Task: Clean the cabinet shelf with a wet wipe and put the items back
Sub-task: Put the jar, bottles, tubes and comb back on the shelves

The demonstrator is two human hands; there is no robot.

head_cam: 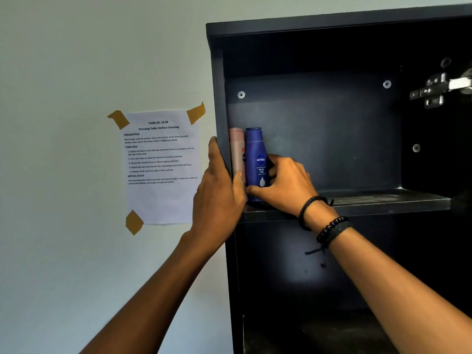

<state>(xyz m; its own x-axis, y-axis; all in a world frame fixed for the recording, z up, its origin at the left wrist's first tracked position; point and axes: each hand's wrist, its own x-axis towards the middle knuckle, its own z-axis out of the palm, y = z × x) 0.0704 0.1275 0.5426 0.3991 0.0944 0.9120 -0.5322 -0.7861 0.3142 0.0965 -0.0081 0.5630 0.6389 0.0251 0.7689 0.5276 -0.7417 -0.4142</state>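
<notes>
A dark blue lotion bottle (pixel 256 152) stands upright at the far left of the black cabinet shelf (pixel 370 201). A pale pink bottle (pixel 236 149) stands right beside it, against the cabinet's left wall. My right hand (pixel 286 183) is wrapped around the lower part of the blue bottle. My left hand (pixel 219 190) grips the cabinet's left side panel (pixel 219 98), its thumb resting near the foot of the pink bottle. No wet wipe is in view.
A printed sheet (pixel 162 167) is taped to the pale wall left of the cabinet. A metal door hinge (pixel 439 89) sticks out at the upper right inside the cabinet. A lower compartment (pixel 293 264) lies below the shelf, dark.
</notes>
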